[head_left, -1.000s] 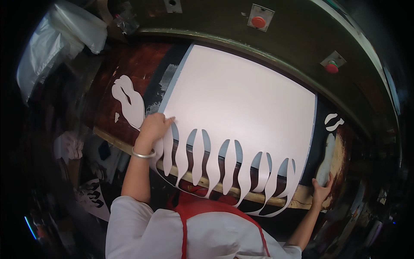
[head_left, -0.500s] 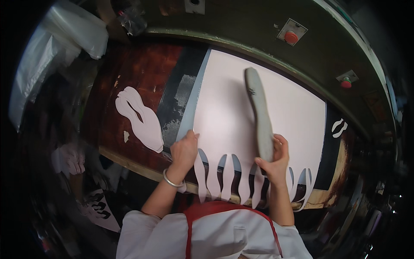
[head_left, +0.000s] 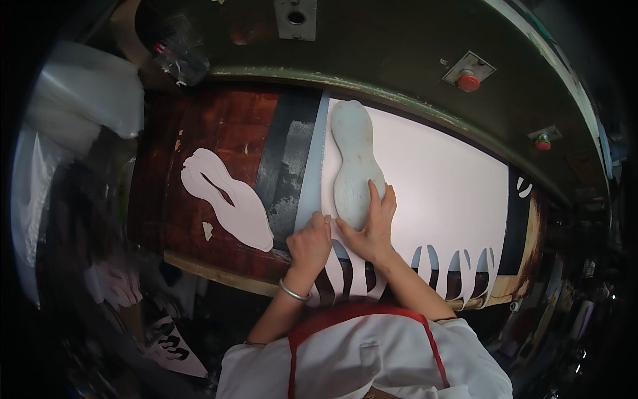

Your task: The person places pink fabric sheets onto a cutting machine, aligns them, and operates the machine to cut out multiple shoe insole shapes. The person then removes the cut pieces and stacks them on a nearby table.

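Observation:
A pale pink sheet [head_left: 445,179] lies over the work surface. Its near edge is cut into wavy strips with gaps between them. Flat near its left side rests a grey-green, sole-shaped cutting die [head_left: 352,146], long and waisted, pointing away from me. My right hand [head_left: 372,233] grips the die's near end, thumb at the left and fingers along the right side. Just left of it, my left hand [head_left: 310,244] is closed in a pinch at the sheet's left edge, close to the strips. The left fingertips are partly hidden.
Sole-shaped pink cut pieces [head_left: 242,209] lie stacked on the reddish-brown board [head_left: 249,120] at left. A dark green machine beam [head_left: 385,46] with a red push button [head_left: 468,81] spans the far side. Clear plastic film [head_left: 93,86] hangs at far left; a cut scrap [head_left: 176,352] sits lower left.
My right hand has moved left with the die, which was tilted on edge and now lies flat near the sheet's left side. My left hand stays at the sheet's edge.

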`<state>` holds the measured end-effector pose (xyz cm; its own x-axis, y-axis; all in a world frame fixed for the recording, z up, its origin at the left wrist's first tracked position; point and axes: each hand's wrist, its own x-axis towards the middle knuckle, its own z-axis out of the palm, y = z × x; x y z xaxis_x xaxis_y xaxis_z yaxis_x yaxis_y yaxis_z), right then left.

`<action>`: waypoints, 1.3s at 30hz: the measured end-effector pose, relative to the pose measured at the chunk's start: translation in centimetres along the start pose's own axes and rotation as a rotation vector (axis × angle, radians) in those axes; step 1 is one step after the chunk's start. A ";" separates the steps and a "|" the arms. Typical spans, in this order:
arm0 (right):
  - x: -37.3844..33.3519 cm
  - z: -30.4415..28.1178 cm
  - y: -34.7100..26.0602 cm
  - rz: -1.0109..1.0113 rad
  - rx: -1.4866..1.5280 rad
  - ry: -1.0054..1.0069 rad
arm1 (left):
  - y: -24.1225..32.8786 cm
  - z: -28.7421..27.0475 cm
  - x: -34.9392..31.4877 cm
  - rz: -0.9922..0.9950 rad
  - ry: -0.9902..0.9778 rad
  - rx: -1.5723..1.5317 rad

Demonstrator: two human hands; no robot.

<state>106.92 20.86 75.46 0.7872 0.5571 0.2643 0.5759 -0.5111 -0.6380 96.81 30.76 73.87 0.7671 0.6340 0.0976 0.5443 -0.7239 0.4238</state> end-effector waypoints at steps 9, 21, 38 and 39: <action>2.0 -20.7 14.7 0.284 0.173 0.882 | -3.0 -2.0 -6.9 -0.067 0.082 -0.333; -14.0 -24.4 15.5 0.107 -0.201 1.041 | -4.0 1.1 -12.4 0.071 0.224 -0.089; -25.9 -11.2 11.9 0.035 0.012 0.337 | -6.0 1.7 -21.7 0.154 0.355 -0.419; -25.6 -11.1 11.9 0.059 0.020 0.288 | -6.3 1.5 -22.3 0.142 0.326 -0.417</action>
<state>96.04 -6.73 69.16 0.8508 0.3166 0.4194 0.5254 -0.5224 -0.6716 76.78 20.75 67.68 0.6424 0.6376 0.4253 0.2119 -0.6810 0.7009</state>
